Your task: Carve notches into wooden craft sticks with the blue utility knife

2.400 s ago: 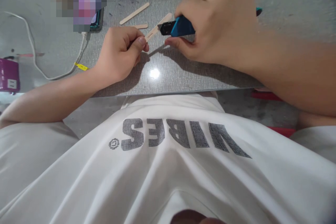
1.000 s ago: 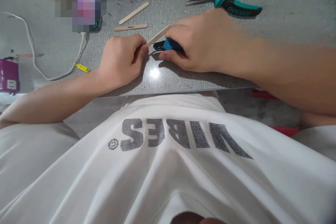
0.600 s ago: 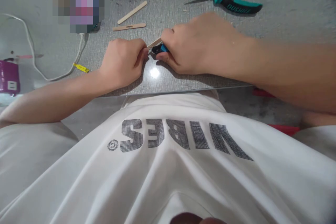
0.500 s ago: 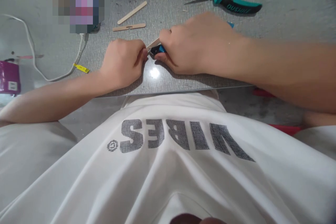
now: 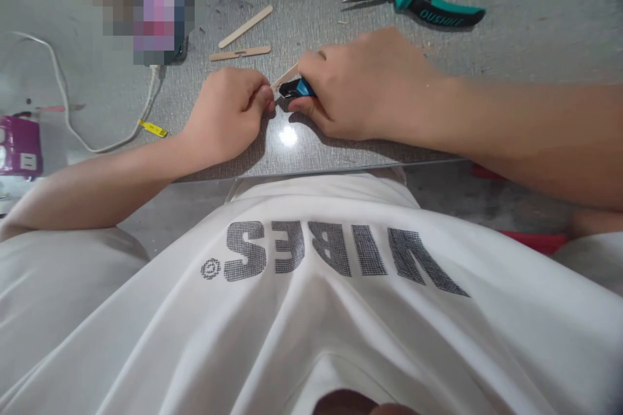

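- I am pinching the near end of the stick (image 5: 287,75) in my left hand (image 5: 228,110), thumb and forefinger clenched on it and the heel of the hand resting on the tabletop (image 5: 511,45).
- I am gripping the knife (image 5: 298,87) in my right hand (image 5: 370,84), the fist closed round the blue handle so that only the black head is poking out.
- The knife's head is sitting against the stick just beside my left fingertips, and my two hands are almost touching.
- A couple of seconds back my right hand was working higher up, with a good stretch of stick showing between the hands. It has been sliding down toward my left hand since, and only a short pale bit is showing above the knife now.
- I judge from this that the blade has run along most of the free wood and is getting little room before my fingers.
- The pliers (image 5: 428,3), which my right hand was covering then, are lying in full view beyond it.
- A loose stick (image 5: 244,26) and a notched stick (image 5: 240,52) are lying beyond my left hand, where they were before.
- The blade is hidden, so I cannot tell whether it is biting the wood.
- A blurred patch is covering the top left corner.
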The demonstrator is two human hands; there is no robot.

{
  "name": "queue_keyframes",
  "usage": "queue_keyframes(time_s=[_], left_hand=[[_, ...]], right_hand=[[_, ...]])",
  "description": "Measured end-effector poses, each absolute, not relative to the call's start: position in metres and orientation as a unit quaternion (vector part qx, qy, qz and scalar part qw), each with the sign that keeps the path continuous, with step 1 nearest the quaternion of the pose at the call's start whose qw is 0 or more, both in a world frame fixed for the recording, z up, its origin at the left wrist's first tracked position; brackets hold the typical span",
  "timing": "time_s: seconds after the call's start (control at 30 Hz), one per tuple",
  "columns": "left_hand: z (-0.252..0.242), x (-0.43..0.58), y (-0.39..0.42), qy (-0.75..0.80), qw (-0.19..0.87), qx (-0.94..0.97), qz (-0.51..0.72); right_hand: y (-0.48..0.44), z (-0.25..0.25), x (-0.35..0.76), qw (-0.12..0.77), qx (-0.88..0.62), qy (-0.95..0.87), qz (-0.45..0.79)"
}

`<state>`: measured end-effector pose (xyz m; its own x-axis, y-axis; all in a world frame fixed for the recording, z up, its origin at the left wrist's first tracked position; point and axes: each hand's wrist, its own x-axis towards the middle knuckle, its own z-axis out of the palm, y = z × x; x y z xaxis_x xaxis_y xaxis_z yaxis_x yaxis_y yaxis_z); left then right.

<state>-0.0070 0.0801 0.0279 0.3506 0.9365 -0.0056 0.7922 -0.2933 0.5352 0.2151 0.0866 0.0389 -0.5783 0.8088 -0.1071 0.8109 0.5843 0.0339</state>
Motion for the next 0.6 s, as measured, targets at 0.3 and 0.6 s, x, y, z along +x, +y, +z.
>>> queue_keyframes(time_s=[0.3, 0.6], left_hand=[[0.025, -0.013, 0.091, 0.544, 0.141, 0.819, 0.120], [0.038, -0.006, 0.080, 0.561, 0.035, 0.827, -0.016]], right_hand=[[0.087, 0.050, 0.219, 0.086, 0.441, 0.893, 0.021], [0.091, 0.051, 0.220, 0.093, 0.445, 0.891, 0.001]])
